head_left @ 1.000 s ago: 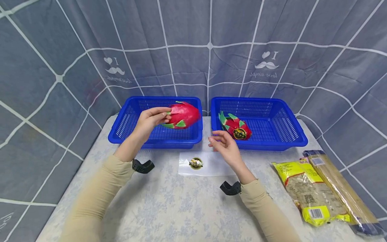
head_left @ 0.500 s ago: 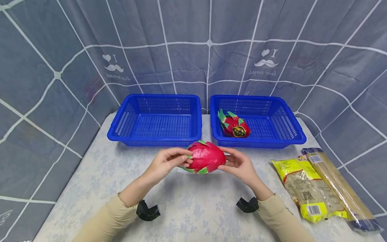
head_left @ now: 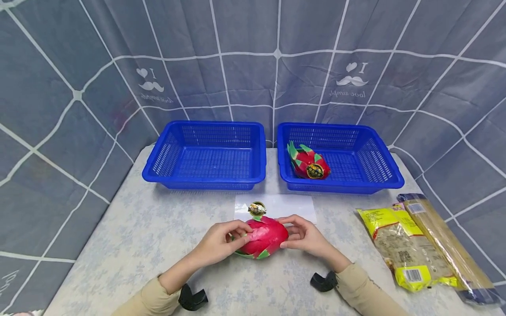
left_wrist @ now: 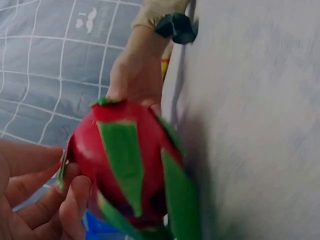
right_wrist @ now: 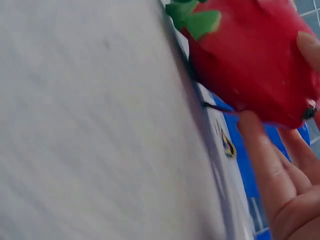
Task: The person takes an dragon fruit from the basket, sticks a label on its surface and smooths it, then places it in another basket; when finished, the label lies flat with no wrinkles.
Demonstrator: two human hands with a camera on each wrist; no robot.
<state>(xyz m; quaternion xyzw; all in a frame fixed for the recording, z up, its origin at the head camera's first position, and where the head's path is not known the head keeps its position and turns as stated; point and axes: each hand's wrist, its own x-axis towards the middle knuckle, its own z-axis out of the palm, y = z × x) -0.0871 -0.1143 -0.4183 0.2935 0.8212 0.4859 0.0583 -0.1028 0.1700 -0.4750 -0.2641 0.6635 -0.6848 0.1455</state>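
A red dragon fruit [head_left: 264, 237] with green-tipped scales lies between my two hands, low over the front middle of the table. Whether it touches the cloth I cannot tell. My left hand [head_left: 222, 239] pinches a leafy scale at its left side, thumb and fingers showing in the left wrist view [left_wrist: 47, 195]. At the opposite end my right hand [head_left: 306, 239] holds the fruit between thumb and fingers. Just behind it lies a white backing strip [head_left: 290, 208] bearing a round black-and-gold sticker [head_left: 257, 209]. Another dragon fruit [head_left: 308, 161], with such a sticker on it, rests in the right blue basket [head_left: 348, 188].
The left blue basket [head_left: 205, 181] stands at the back beside the right one, nothing in it. On the right lie a yellow-and-clear food packet [head_left: 407, 248] and a long pack of dry noodles [head_left: 446, 245]. A grey checked curtain [head_left: 245, 39] hangs behind.
My left hand has brought the dragon fruit out of the left basket to the table's front middle. The right hand has come to its other end. Both then moved nearer me.
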